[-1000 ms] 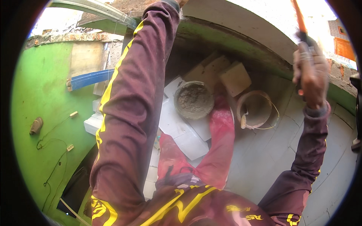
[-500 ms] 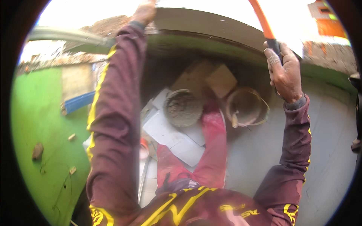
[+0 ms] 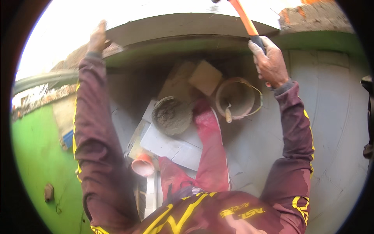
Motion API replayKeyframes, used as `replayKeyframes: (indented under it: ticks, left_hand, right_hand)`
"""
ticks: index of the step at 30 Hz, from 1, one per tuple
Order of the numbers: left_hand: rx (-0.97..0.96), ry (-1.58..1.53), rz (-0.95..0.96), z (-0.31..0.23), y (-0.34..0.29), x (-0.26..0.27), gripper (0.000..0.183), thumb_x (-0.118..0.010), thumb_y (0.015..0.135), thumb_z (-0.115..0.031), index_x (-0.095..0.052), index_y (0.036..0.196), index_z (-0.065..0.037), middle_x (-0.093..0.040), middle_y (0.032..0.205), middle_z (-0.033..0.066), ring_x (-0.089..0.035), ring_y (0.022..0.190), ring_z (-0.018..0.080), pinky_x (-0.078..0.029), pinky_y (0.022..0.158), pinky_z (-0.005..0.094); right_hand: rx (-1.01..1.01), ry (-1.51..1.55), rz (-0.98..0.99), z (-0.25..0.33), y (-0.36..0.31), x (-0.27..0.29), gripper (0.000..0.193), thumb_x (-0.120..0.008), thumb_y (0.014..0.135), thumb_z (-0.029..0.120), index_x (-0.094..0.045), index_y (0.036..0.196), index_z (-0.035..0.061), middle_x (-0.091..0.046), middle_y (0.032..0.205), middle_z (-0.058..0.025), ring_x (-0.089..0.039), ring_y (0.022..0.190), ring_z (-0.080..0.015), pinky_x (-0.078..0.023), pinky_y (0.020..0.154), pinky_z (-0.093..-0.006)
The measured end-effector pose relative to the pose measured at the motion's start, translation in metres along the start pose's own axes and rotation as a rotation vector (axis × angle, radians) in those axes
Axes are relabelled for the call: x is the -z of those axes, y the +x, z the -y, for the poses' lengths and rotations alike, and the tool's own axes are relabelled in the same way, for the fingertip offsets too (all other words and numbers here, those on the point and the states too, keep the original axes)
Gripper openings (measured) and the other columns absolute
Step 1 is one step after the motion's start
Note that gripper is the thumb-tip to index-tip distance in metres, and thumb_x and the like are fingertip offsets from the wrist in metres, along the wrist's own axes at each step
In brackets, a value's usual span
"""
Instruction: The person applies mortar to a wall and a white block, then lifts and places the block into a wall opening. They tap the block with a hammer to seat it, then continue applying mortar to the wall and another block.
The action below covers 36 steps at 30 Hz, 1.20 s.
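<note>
Between the outstretched sleeves [image 3: 290,117], nearest the body, an orange pot [image 3: 142,158] was located beside the red trousers [image 3: 212,150]. Farther out, a round tub [image 3: 175,133] of grey mortar [image 3: 169,114] rested on pale slabs [image 3: 160,141]; to its right was a bucket [image 3: 249,102] with a trowel [image 3: 228,113] at its rim. Beyond these, the right hand [image 3: 269,61] was wrapped around the black grip [image 3: 257,41] of an orange hammer [image 3: 245,18]. The hammer was judged stiff, head-heavy and hard to break; the proper hold was on the grip. Pale dust on the hand possibly reduced traction. The long axis ran from the grip outward and leftward, the head end pointing to the upper edge, which cut it off. At far left, the left hand [image 3: 97,38] was raised near the end of the grey ledge [image 3: 191,26], fingers pointing outward; whether it gripped anything could not be determined.
</note>
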<state>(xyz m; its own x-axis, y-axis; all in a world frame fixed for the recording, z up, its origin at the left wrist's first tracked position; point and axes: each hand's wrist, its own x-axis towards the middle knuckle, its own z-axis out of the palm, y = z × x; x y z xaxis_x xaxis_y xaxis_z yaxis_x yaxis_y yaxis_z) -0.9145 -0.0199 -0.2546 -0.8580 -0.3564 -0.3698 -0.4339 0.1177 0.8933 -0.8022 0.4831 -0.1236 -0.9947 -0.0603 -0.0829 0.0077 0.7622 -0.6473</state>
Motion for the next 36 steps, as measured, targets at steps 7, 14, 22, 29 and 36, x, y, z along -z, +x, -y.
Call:
replayKeyframes:
  ticks: [7,14,22,29,36]
  left_hand:
    - [0.003,-0.039,-0.008,-0.004,-0.013,-0.001,0.065,-0.055,0.099,-0.057,-0.05,0.142,-0.009,-0.065,0.115,0.0114,-0.063,0.104,0.0231,-0.055,0.087,0.0385]
    - [0.043,-0.024,-0.019,-0.007,-0.012,0.001,0.065,-0.053,0.1,-0.054,-0.051,0.143,-0.006,-0.062,0.127,0.0132,-0.061,0.11,0.0219,-0.055,0.089,0.0379]
    - [0.001,-0.106,0.014,0.0,-0.011,0.004,0.056,-0.057,0.1,-0.052,-0.055,0.135,-0.008,-0.066,0.107,0.0095,-0.065,0.097,0.0202,-0.058,0.08,0.0359]
    - [-0.056,-0.078,0.06,-0.005,-0.021,0.004,0.059,-0.058,0.101,-0.048,-0.051,0.14,-0.005,-0.066,0.107,0.0107,-0.066,0.099,0.0197,-0.059,0.084,0.0365]
    - [-0.071,-0.08,0.058,-0.011,-0.028,0.0,0.061,-0.057,0.101,-0.05,-0.05,0.141,-0.004,-0.066,0.11,0.0135,-0.066,0.1,0.0228,-0.059,0.086,0.0368]
  right_hand:
    - [0.24,-0.008,-0.307,0.029,-0.008,0.004,0.024,-0.06,0.1,0.019,-0.049,0.109,-0.0004,-0.062,0.068,-0.0166,-0.065,0.056,-0.0248,-0.048,0.05,-0.0382]
    - [0.103,0.069,-0.299,-0.009,-0.02,0.002,0.028,-0.063,0.098,0.026,-0.058,0.106,-0.0003,-0.065,0.074,-0.0153,-0.065,0.063,-0.0298,-0.05,0.06,-0.04]
    - [-0.398,0.251,-0.04,0.01,-0.027,0.045,0.027,-0.061,0.1,0.03,-0.057,0.103,0.0031,-0.056,0.066,-0.0046,-0.053,0.045,-0.0161,-0.045,0.04,-0.0324]
    - [-0.061,0.177,-0.405,-0.029,-0.032,0.068,0.026,-0.058,0.103,0.032,-0.053,0.102,0.0057,-0.049,0.064,0.0017,-0.048,0.044,-0.0071,-0.04,0.035,-0.0261]
    - [-0.371,0.034,-0.376,-0.044,-0.03,0.063,0.023,-0.059,0.103,0.029,-0.055,0.104,0.0056,-0.049,0.063,0.0013,-0.044,0.042,-0.0069,-0.041,0.036,-0.0271]
